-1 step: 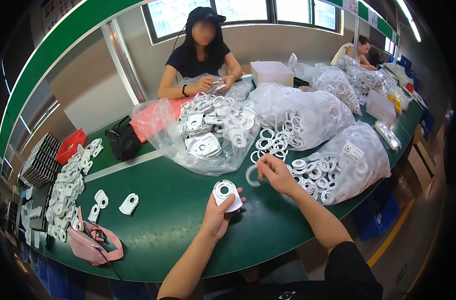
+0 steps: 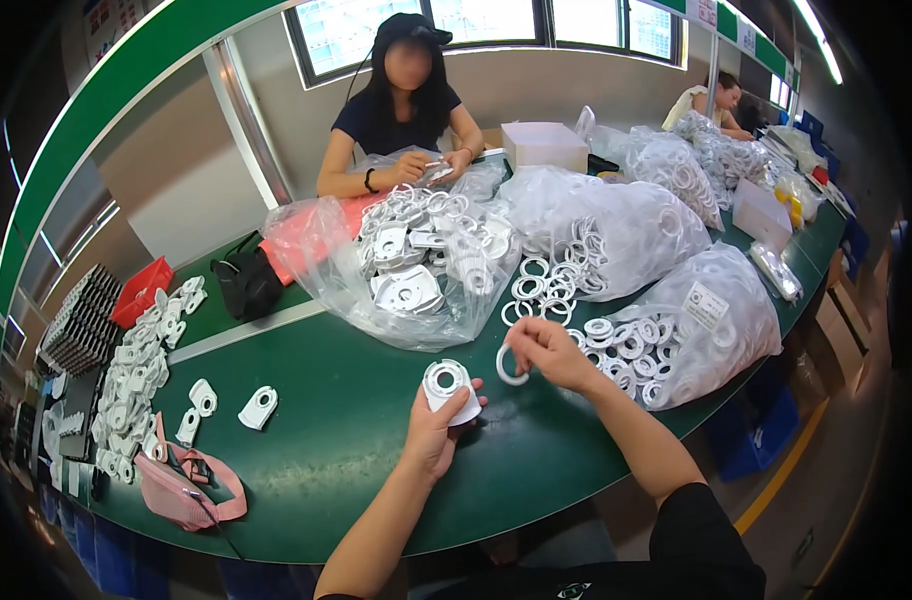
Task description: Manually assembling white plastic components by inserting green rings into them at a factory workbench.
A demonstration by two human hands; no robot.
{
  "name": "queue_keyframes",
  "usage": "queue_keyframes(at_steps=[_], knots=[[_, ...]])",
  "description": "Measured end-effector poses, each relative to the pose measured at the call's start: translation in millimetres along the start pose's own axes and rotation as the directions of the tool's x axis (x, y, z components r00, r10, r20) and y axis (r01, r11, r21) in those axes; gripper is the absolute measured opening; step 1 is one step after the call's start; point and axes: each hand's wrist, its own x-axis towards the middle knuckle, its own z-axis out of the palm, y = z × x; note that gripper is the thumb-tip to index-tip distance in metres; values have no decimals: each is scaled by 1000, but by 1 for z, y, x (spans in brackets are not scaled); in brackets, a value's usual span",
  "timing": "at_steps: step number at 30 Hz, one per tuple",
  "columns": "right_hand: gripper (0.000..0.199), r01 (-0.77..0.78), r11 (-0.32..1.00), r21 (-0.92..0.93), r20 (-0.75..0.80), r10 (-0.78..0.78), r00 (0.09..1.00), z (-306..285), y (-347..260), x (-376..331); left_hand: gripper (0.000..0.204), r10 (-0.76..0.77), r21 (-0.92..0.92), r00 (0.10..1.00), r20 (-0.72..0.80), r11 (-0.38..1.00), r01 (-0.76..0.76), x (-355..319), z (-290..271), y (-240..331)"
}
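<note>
In my left hand [image 2: 438, 432] I hold a white plastic housing [image 2: 450, 408], a plate with a round opening and one rounded end facing up, thumb on its front. My right hand [image 2: 548, 352] pinches a white plastic ring [image 2: 502, 366] by its upper edge. The ring hangs tilted just right of the housing, apart from it. Behind my right hand several loose white rings [image 2: 544, 288] spill from a clear bag [image 2: 616, 240]. Closer to my right forearm, more rings [image 2: 631, 350] lie at the mouth of another bag [image 2: 728, 310].
A large open bag of white housings [image 2: 408, 290] stands ahead on the green table [image 2: 356, 470]. At left are a pile of assembled-looking white parts [image 2: 136, 390], a pink pouch [image 2: 181, 492], a black bag [image 2: 246, 285] and a red bin [image 2: 143, 290]. A co-worker [image 2: 406, 120] sits opposite, handling a part.
My right hand has shifted slightly left and down, and the ring has turned to show more of its round outline. My left hand with the housing has barely moved.
</note>
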Motion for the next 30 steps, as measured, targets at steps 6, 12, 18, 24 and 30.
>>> queue_keyframes(at_steps=[6,12,18,24,30], knots=[[15,-97,991,-87,137,109,985,29,13,-8,42,94,72,994,-53,993,-90,4,-1,-11],[26,-326,936,131,62,320,945,38,0,-9,45,217,123,963,-160,972,-198,5,-1,-10],[16,-203,978,45,-70,205,976,25,15,-6,46,25,89,999,-37,996,-22,3,2,-2],[10,264,841,-472,-8,-304,953,30,-4,-9,52,-133,183,969,209,978,95,3,-3,-8],[10,424,720,-549,216,-368,904,24,-1,-8,51,-187,232,953,237,964,131,0,1,-7]])
